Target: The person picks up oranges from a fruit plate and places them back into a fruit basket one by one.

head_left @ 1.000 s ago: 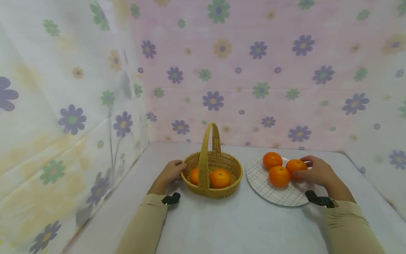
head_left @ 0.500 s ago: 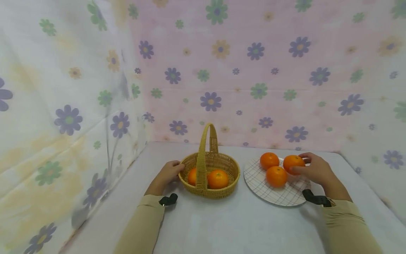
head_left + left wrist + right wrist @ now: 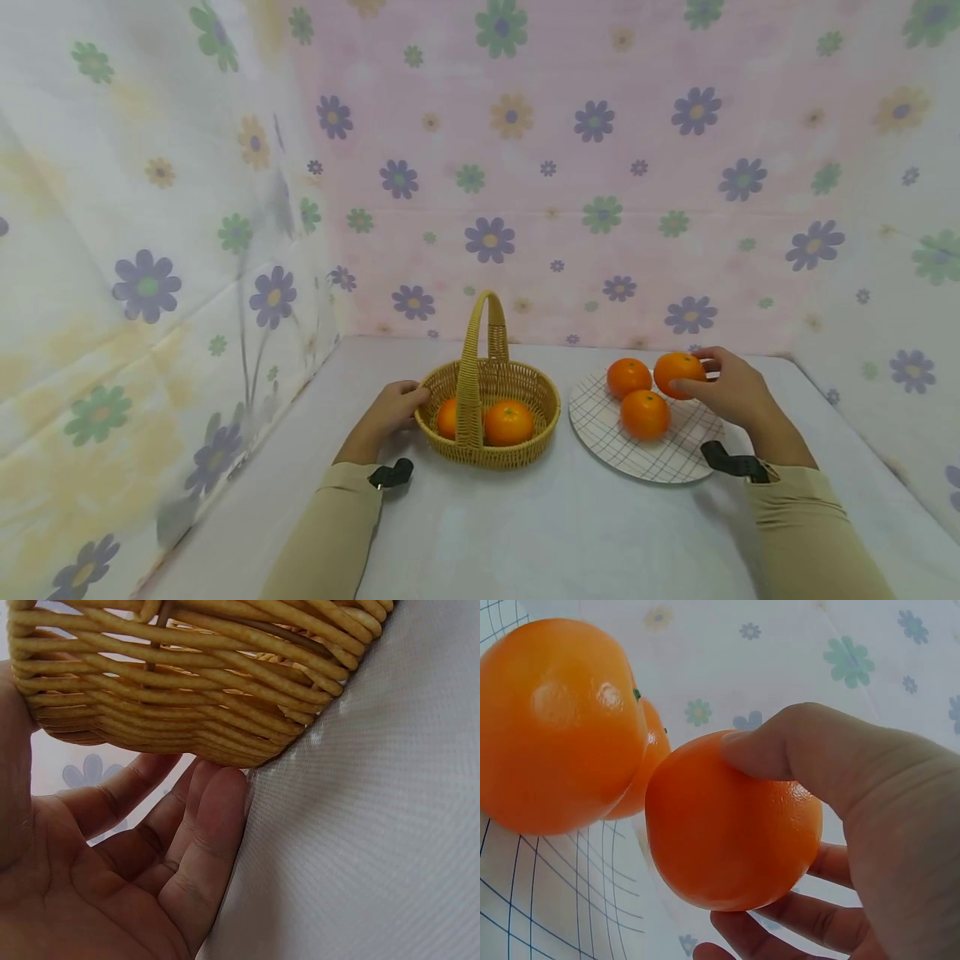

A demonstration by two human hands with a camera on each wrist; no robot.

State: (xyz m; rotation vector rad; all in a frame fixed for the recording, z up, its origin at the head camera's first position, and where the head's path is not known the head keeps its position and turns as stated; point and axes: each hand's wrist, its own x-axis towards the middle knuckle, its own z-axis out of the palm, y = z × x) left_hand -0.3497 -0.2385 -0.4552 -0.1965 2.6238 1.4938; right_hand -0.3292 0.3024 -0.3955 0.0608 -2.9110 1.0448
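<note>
My right hand grips an orange between thumb and fingers, raised over the far right of a white checked plate. In the right wrist view the thumb lies across the top of this orange, with fingers curled below. Two more oranges sit on the plate, a front one and a back one. My left hand holds the left rim of a wicker basket, fingers around its lower side in the left wrist view. Inside the basket lie two oranges, one in full view, the other partly behind the handle.
A white cloth covers the table. The basket's tall arched handle rises above its middle. Flowered fabric hangs behind the table and along the left side. The plate stands just right of the basket.
My right hand has lifted its orange up off the plate and slightly left. My left hand stays at the basket's rim. The whole view has shifted a little.
</note>
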